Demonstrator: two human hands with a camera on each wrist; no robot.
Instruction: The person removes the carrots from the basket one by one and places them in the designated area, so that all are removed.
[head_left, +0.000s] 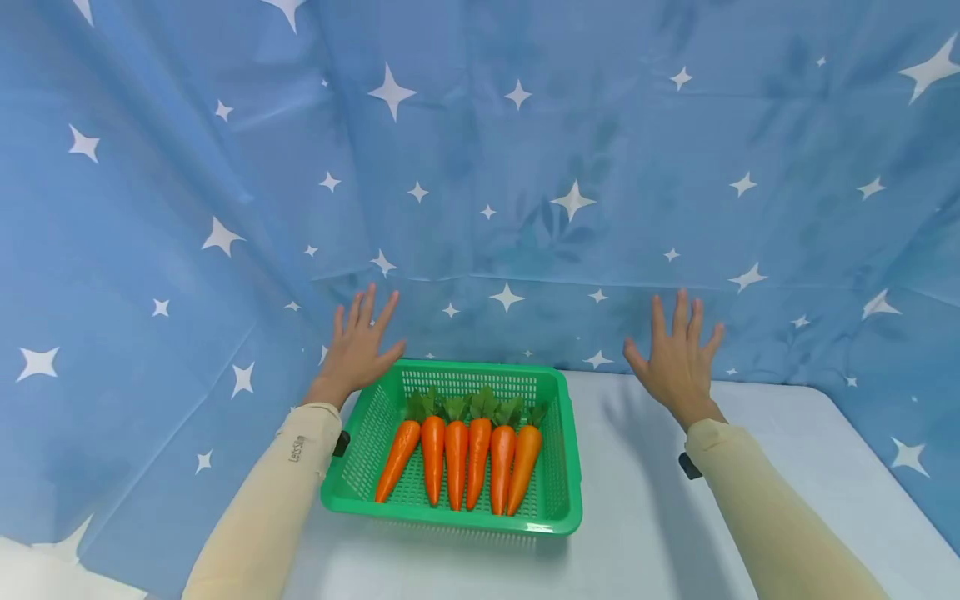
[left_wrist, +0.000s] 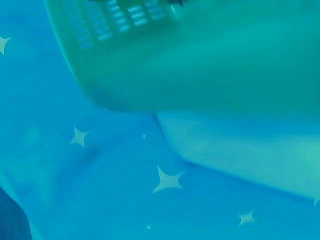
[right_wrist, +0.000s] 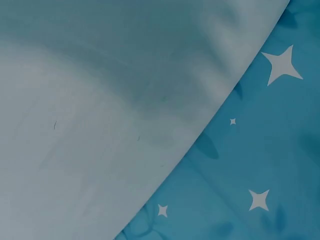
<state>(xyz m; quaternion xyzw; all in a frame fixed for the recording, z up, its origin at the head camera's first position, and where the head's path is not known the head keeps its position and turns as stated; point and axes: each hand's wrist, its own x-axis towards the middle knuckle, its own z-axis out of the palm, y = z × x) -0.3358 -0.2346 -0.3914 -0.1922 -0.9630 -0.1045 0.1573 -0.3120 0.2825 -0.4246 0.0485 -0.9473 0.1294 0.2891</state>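
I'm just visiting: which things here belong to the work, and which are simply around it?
Likely part of the work:
six carrots
green basket
left hand and right hand, both holding nothing

Seemingly just surroundings:
white table
blue star-patterned cloth

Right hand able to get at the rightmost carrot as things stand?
Likely yes: the right hand is spread and empty, with only the basket rim between it and the rightmost carrot.
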